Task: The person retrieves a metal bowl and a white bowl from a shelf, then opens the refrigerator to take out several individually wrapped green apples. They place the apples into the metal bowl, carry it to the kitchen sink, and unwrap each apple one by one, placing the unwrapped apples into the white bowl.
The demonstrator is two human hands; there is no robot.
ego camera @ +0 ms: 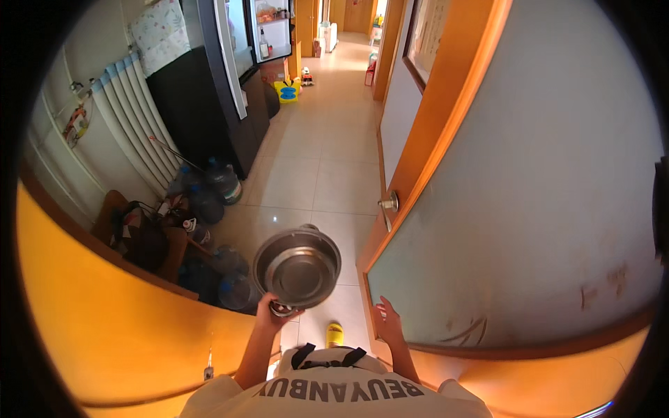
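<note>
A round stainless steel pot [298, 269] hangs in front of my body, its inside facing up and apparently bare. My left hand [273, 312] grips it by the near loop handle [282, 309]; a second handle [309, 228] juts from the far rim. My right hand [388, 320] holds nothing, with its fingers apart, close to the edge of a door with an orange wood frame [407, 193] and a large pale panel [522, 209]. Whether its fingertips touch the door I cannot tell. A metal lever handle [388, 206] sits farther along that door.
Tiled floor [282, 177] runs ahead into a corridor. Along the left stand several large plastic water bottles [225, 183], a white radiator [136, 125] and a dark refrigerator [193, 109] with an open door [272, 31]. Beyond lies a yellow bag [287, 93]. Another orange wood panel [130, 313] borders my left.
</note>
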